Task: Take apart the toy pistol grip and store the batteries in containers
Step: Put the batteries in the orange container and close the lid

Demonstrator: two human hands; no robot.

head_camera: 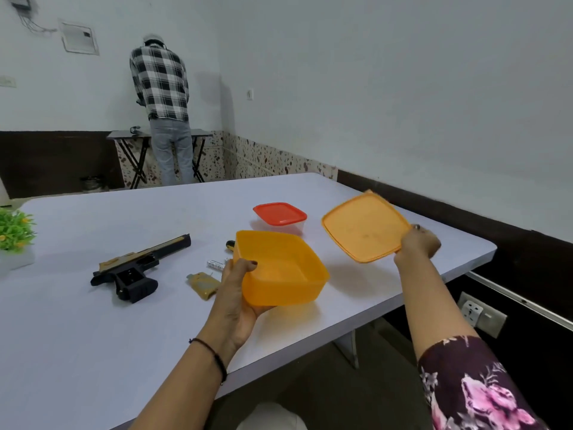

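Gripping the orange tub [279, 268] in the left hand [235, 293] — hooking the thumb over the near rim, cupping the fingers underneath, tilting it up off the surface [93, 336]. Pinching the matching lid [366, 226] by its near edge in the right hand [418, 243], holding it out beyond and to the right of the tub, well apart from it.

Leaving the toy pistol [136, 265] lying on its side well out to the left of the left hand, apparently with the grip opened up. Spotting what looks like a small silver battery [217, 264] just beyond the left thumb, and a tan cover [203, 285] just left of that hand, likely off the grip. Noting a yellow-handled tool [230, 245] peeking out behind the tub, and a red-lidded box [280, 217] sitting between the two hands, farther away.

Judging tub and lid to be light, thin, slightly bendy plastic — gripping at a rim or corner being enough, squeezing the wall hard risking a flex. Expecting the battery to be small, smooth, dense and inclined to roll; taking it across its middle between thumb and fingertip looking safest. Treating the pistol as light hollow plastic, best held by the frame above the grip.
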